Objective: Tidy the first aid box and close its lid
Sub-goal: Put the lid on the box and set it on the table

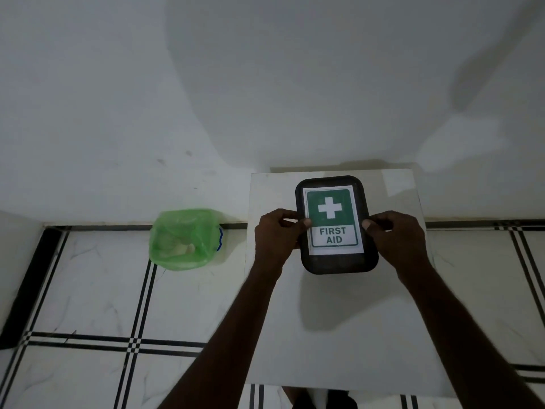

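Note:
A black first aid box [339, 262] with rounded corners sits on a white table [339, 335]. Its lid is down, and a green and white "FIRST AID" label with a white cross covers the top. My left hand [275, 237] grips the box's left edge, thumb resting on the lid. My right hand [395, 236] grips the right edge the same way. The box's contents are hidden under the lid.
A small bin lined with a green plastic bag [184, 239] stands on the tiled floor [97, 290] left of the table, against the white wall [206, 98]. The table's far edge touches the wall.

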Available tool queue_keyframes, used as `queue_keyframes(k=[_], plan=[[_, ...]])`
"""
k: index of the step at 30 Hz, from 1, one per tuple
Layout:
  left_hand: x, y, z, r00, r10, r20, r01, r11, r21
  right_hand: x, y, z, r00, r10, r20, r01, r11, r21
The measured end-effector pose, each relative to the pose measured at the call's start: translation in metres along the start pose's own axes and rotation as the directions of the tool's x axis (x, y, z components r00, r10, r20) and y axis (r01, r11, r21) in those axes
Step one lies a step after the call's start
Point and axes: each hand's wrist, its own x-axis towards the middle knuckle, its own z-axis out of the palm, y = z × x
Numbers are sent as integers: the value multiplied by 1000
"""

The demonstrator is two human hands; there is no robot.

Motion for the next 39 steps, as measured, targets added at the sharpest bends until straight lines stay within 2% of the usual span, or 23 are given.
queue_keyframes(k=[3, 10, 13, 16, 18, 22, 29, 31, 33, 35, 37, 39], plan=[[3, -1, 1, 999, -49, 10, 50, 997, -52, 5, 3, -1, 999, 3, 49, -5, 1000, 30], [5, 4, 5, 999, -53, -11, 53, 999, 9, 10, 6, -2, 982, 111, 150, -138, 973, 183], [-9, 0, -4, 991, -119, 62, 119, 993, -6, -3, 12, -11, 950, 195, 244, -261, 925, 277], [-32, -15, -14, 958, -229, 174, 232, 973, -1, -28, 23, -17, 863, 287, 416, -444, 823, 353], [-44, -25, -12, 950, -248, 192, 267, 960, -84, -40, 30, -18, 849, 289, 443, -485, 759, 434], [-49, -31, -2, 963, -250, 97, 264, 951, -163, -44, 29, -15, 854, 298, 427, -498, 708, 501], [-51, -30, 4, 968, -243, 66, 251, 952, -178, -42, 28, -12, 858, 319, 402, -496, 718, 488], [-48, -29, 1, 959, -255, 124, 274, 944, -182, -36, 29, -15, 845, 312, 435, -493, 771, 404], [-38, -22, -7, 937, -272, 220, 298, 949, -98, -23, 25, -19, 820, 311, 480, -461, 856, 234], [-20, -10, -14, 934, -249, 254, 264, 964, -24, -4, 14, -23, 836, 292, 464, -385, 915, 117], [1, 8, -15, 957, -177, 230, 196, 979, -61, 20, -4, -23, 901, 195, 387, -273, 949, 157], [22, 27, -8, 975, -121, 184, 141, 985, -103, 46, -22, -17, 925, 141, 352, -250, 926, 285]])
